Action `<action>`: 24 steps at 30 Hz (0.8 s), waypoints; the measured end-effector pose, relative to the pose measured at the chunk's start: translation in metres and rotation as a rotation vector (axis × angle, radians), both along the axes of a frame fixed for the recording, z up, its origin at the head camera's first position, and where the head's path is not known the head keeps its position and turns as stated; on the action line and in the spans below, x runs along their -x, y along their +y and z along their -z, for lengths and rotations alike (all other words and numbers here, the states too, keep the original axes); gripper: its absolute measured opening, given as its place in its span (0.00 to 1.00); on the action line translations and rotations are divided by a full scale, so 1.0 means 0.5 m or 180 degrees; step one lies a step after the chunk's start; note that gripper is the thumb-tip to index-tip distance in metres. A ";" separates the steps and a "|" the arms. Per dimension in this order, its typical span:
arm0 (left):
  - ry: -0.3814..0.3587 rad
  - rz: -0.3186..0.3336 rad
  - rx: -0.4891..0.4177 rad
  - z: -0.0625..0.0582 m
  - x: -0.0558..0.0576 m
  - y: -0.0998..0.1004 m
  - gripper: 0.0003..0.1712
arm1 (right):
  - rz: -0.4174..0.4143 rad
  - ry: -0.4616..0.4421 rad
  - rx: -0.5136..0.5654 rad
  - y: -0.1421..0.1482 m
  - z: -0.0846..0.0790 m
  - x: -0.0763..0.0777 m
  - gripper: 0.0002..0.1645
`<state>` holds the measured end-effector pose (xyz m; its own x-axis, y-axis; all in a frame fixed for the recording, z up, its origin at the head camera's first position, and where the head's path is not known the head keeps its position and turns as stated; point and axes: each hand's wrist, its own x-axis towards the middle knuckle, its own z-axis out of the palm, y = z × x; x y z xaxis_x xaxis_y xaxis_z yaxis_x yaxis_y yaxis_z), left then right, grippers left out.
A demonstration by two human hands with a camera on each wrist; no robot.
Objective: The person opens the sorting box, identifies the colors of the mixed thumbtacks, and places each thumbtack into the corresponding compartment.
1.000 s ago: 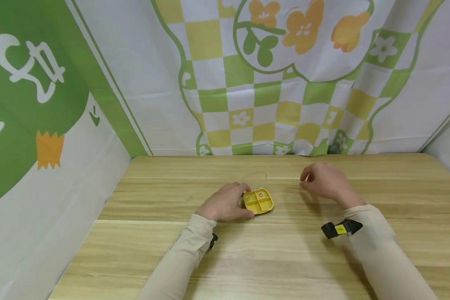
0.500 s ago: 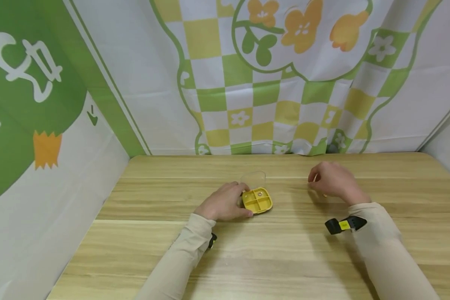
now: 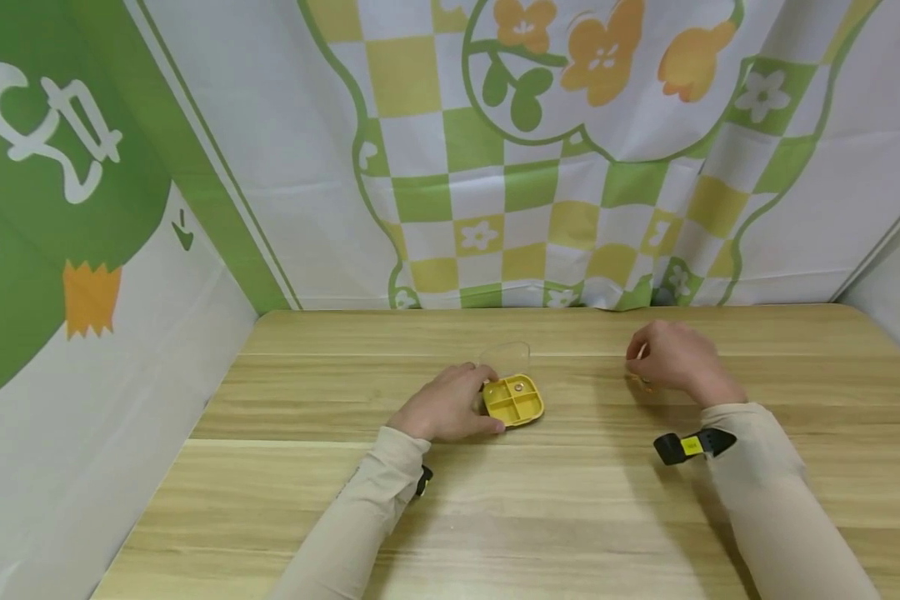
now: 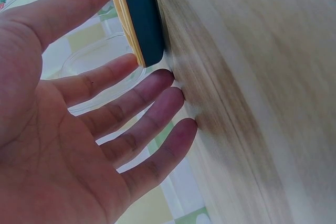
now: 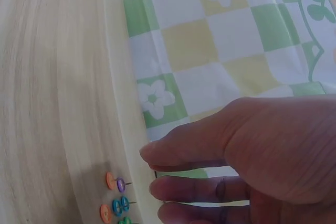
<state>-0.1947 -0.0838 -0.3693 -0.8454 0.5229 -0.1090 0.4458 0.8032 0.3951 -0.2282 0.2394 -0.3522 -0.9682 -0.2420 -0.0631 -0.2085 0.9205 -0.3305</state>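
Note:
My left hand [image 3: 450,404] holds a small pill box [image 3: 503,412] on the table, its thumb and index finger at opposite edges. The box has a yellow tray with several compartments and a dark green shell [image 4: 146,22]. Its transparent lid [image 3: 507,358] stands raised at the back, and a small round piece [image 3: 519,387] lies in the back right compartment. My right hand [image 3: 678,357] hovers at the right, thumb and fingers bent loosely with a gap between them and nothing visible in it. Beneath it lie several coloured pushpins [image 5: 121,184], orange, purple, teal and green, mostly hidden in the head view.
The wooden table [image 3: 540,508] ends at the back against a checked, flower-printed cloth [image 3: 480,204]. Another printed cloth [image 3: 15,433] hangs along the left side. Black straps [image 3: 693,445] sit on both wrists.
My right hand has moved a little to the right, away from the pill box, and small orange bits now show beneath it. My left hand keeps its hold on the box.

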 end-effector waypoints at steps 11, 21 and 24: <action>0.0000 0.0010 -0.0013 -0.001 -0.001 0.001 0.39 | 0.0089 0.0142 -0.0060 0.011 0.009 0.003 0.05; 0.0012 -0.0007 0.0001 0.002 0.000 0.001 0.39 | 0.0155 0.0139 -0.0105 0.014 0.017 0.005 0.04; 0.0012 -0.0002 -0.0004 0.002 0.000 0.000 0.39 | 0.0166 0.0122 -0.0113 0.014 0.018 0.005 0.04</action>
<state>-0.1948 -0.0838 -0.3705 -0.8461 0.5225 -0.1053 0.4468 0.8030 0.3945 -0.2308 0.2463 -0.3611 -0.9813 -0.1895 -0.0334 -0.1720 0.9414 -0.2901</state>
